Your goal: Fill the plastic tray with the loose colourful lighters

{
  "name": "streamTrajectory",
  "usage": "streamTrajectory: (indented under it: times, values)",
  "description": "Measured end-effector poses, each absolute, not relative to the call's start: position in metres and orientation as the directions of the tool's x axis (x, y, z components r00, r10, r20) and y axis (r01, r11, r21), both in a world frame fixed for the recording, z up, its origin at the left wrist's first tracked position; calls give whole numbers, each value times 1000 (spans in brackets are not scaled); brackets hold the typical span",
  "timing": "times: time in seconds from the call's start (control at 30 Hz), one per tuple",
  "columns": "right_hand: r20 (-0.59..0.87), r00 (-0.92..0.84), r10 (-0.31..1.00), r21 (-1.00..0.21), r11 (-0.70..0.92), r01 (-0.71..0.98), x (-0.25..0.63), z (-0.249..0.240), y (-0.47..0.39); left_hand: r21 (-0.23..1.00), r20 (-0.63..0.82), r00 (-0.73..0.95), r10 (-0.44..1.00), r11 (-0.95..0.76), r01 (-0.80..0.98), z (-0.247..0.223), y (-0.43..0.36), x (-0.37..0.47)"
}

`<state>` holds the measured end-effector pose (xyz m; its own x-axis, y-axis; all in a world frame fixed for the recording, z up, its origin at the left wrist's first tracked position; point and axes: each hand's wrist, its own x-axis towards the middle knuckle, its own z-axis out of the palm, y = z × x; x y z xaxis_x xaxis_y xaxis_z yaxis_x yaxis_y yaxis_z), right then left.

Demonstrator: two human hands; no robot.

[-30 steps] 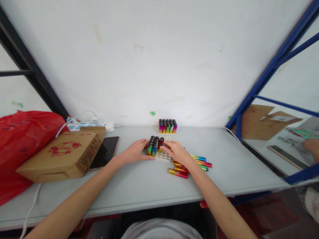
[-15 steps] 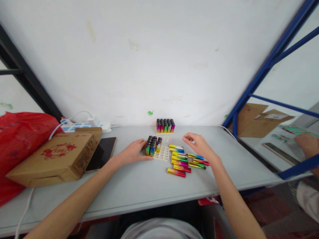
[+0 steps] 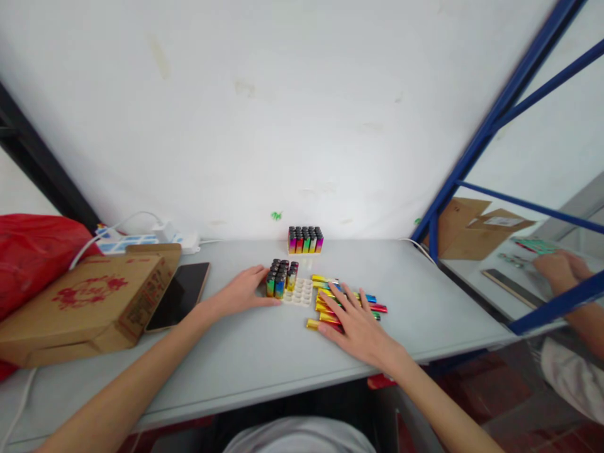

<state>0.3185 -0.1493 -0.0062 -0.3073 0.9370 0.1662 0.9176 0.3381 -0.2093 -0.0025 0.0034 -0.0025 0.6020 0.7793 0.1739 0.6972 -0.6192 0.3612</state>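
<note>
A white tray with round-cornered holes (image 3: 302,293) lies on the table, its left part filled with upright lighters (image 3: 279,284) with black tops. My left hand (image 3: 241,293) holds the tray's left end, thumb along the front and fingers toward the back. My right hand (image 3: 361,327) lies palm down with fingers spread over several loose shiny lighters (image 3: 321,301) in yellow, red and blue. It partly hides them. One yellow and red lighter (image 3: 312,324) lies by the right thumb.
A full block of upright lighters (image 3: 306,241) stands near the wall. Left are a phone (image 3: 182,296), a cardboard box (image 3: 89,296), a red bag (image 3: 38,251) and a power strip (image 3: 141,240). A blue frame (image 3: 472,163) rises at right; another person's hands (image 3: 561,269) are beyond it.
My right hand has come down from above the back of the loose lighters onto them, its curled fingers now spread. My left hand stays at the tray. The view has shifted slightly.
</note>
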Motion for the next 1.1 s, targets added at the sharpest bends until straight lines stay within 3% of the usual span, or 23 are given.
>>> streamTrajectory:
  times: [0.23,0.63,1.1]
  values:
    - [183,-356,917,-212,390,896,328,-13,-109,432,171,579,798,-588,683,2,1,-1]
    - [37,-408,912,-290,401,869,357,-1,-82,432,112,577,809,-563,705,10,0,-5]
    - [200,-387,900,-278,431,859,354,-12,-94,416,170,589,790,-600,684,-1,5,-9]
